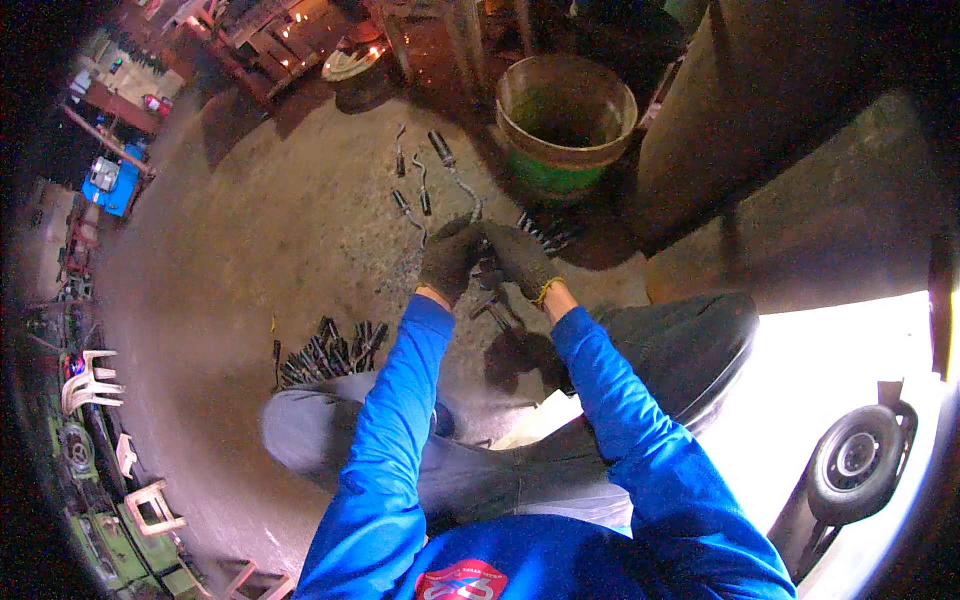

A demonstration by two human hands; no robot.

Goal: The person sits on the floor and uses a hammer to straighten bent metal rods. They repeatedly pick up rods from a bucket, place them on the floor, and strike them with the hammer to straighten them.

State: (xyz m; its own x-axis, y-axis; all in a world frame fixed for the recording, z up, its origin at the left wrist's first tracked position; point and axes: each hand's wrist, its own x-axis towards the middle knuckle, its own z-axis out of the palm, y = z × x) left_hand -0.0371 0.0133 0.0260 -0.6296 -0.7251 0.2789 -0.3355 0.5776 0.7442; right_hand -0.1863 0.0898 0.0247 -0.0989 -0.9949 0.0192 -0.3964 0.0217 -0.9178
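My left hand (450, 258) and my right hand (518, 256), both in dark gloves, come together in front of me, fingers closed. Between them runs the near end of a bent metal rod with a black cylindrical end (442, 149), pointing away from me. The gloves hide the gripped part. Several similar rods lie on the floor just beyond, among them a wavy one (424, 185) and one left of it (407, 207). Below my hands is a T-shaped metal piece (492, 306), partly in shadow. Beside my right hand lies a bundle of dark pieces (548, 236).
A heap of black-ended pieces (328, 352) lies by my left knee. Ahead stands a green bucket (565, 160) with a rusty rim, beside a large slanted cylinder (760, 110). A small wheel (855, 455) is at right. Plastic chairs (92, 383) and machinery line the left edge.
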